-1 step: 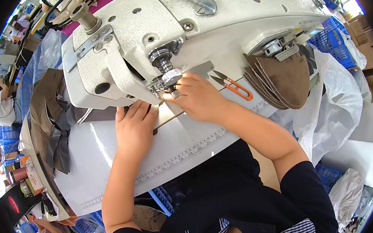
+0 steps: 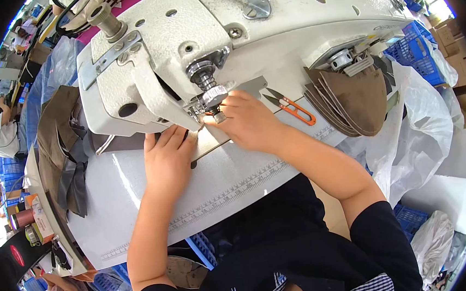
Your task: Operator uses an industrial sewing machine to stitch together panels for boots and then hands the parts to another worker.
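While both hands work under the machine (image 2: 149, 53), right crate (image 2: 411, 55): blue, meshed, beyond the table; pale plastic hangs over its side, other contents I can't tell.
Left crates (image 2: 10, 169): blue, stacked near the rim of view, too small to read inside.
Low crate (image 2: 409, 219): blue, lower right, beside a whitish bag (image 2: 435, 244); contents not clear.
Clear bag (image 2: 412, 131): crumpled, draped off the table's right end (can't tell what, if anything, is in it).
Cartons (image 2: 451, 41): brown, piled far right, insides out of sight.
Left hand (image 2: 170, 162): open, palm down, fingers slightly spread, tips on or right at the edge of the grey piece; no grip visible.
Right hand (image 2: 250, 123): fingers bent in beside the knurled knob (image 2: 214, 96), tips partly hidden behind it; can't tell if it's pinching anything.
Grey piece (image 2: 126, 142): flat on the table (image 2: 123, 209), below the machine head, mostly left of the left hand.
Snips (image 2: 298, 112): orange handles, blades apart, lying right of the right hand, not touched.
Brown stack (image 2: 358, 103): curved pieces fanned out, right of the snips.
Scraps (image 2: 61, 153): brown and black, heaped at the table's left edge.
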The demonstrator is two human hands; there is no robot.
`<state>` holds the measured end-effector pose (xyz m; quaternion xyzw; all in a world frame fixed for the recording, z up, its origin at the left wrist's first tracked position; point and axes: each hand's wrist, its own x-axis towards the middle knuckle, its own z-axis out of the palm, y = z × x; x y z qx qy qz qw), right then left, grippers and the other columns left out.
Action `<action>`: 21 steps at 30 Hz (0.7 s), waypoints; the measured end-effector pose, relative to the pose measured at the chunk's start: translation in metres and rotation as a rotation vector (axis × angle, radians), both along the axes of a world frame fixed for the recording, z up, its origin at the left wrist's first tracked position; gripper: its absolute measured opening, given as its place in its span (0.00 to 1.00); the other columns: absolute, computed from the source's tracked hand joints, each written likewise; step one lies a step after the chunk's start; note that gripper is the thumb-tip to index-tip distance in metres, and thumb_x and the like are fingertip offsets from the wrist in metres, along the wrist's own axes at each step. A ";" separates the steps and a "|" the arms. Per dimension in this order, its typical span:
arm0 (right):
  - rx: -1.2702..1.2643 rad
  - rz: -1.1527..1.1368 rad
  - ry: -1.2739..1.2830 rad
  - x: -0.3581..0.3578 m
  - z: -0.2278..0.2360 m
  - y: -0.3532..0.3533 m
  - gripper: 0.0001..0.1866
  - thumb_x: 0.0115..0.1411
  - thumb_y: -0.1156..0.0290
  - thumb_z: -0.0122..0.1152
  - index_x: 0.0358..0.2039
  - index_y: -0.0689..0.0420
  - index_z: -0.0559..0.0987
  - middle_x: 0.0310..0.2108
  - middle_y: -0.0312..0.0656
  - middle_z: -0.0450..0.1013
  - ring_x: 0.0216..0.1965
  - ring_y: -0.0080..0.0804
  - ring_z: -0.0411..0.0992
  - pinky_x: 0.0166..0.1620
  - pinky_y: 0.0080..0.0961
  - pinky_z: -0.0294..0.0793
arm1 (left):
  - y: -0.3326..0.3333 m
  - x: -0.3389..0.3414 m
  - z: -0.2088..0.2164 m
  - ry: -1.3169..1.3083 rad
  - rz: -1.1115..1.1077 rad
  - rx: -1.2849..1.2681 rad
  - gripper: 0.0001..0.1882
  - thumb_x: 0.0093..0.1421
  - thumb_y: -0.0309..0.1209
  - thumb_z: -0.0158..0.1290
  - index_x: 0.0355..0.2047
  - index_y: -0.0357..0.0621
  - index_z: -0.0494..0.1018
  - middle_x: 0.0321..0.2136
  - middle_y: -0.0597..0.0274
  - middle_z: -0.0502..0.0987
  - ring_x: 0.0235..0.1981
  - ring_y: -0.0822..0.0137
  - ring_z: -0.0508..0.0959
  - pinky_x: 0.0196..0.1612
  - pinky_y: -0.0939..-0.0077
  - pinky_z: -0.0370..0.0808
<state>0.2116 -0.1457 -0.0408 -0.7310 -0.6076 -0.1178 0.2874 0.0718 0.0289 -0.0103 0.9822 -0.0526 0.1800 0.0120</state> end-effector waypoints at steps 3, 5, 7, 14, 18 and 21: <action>0.002 0.015 0.018 0.004 0.001 0.004 0.10 0.53 0.72 0.55 0.35 0.53 0.80 0.45 0.34 0.75 0.51 0.32 0.68 0.56 0.34 0.65 | 0.005 0.001 -0.003 0.048 0.010 -0.037 0.17 0.48 0.23 0.54 0.40 0.49 0.79 0.42 0.67 0.79 0.49 0.65 0.76 0.55 0.61 0.62; -0.103 0.030 0.060 0.006 0.005 0.006 0.10 0.53 0.72 0.55 0.35 0.54 0.80 0.45 0.35 0.75 0.51 0.33 0.68 0.55 0.34 0.66 | 0.006 0.002 -0.005 0.056 0.034 -0.047 0.15 0.48 0.23 0.54 0.38 0.49 0.79 0.40 0.66 0.80 0.50 0.65 0.76 0.55 0.61 0.63; -0.079 0.027 0.050 0.009 0.003 0.006 0.11 0.53 0.72 0.54 0.36 0.55 0.80 0.45 0.36 0.75 0.51 0.33 0.69 0.55 0.34 0.66 | 0.006 0.005 -0.007 0.044 0.036 -0.051 0.14 0.49 0.23 0.55 0.37 0.48 0.79 0.39 0.66 0.80 0.50 0.65 0.76 0.54 0.61 0.63; -0.104 0.007 0.069 0.014 0.010 0.010 0.11 0.53 0.73 0.53 0.36 0.56 0.80 0.41 0.38 0.77 0.46 0.36 0.71 0.52 0.34 0.68 | 0.011 0.011 -0.012 -0.036 0.049 -0.051 0.07 0.51 0.25 0.56 0.32 0.45 0.80 0.36 0.64 0.81 0.43 0.63 0.78 0.52 0.62 0.66; -0.234 -0.038 0.079 0.012 0.028 0.012 0.08 0.52 0.74 0.53 0.32 0.54 0.79 0.37 0.37 0.77 0.43 0.36 0.72 0.49 0.34 0.69 | 0.013 0.013 -0.009 -0.026 0.066 -0.075 0.06 0.52 0.25 0.56 0.30 0.45 0.80 0.35 0.63 0.81 0.40 0.61 0.79 0.51 0.62 0.66; -0.255 -0.056 0.082 0.012 0.029 0.013 0.06 0.51 0.74 0.53 0.29 0.53 0.78 0.32 0.36 0.76 0.41 0.36 0.72 0.46 0.35 0.70 | 0.014 0.014 -0.010 0.017 0.097 -0.091 0.05 0.53 0.26 0.56 0.30 0.46 0.80 0.34 0.63 0.80 0.38 0.59 0.78 0.50 0.62 0.66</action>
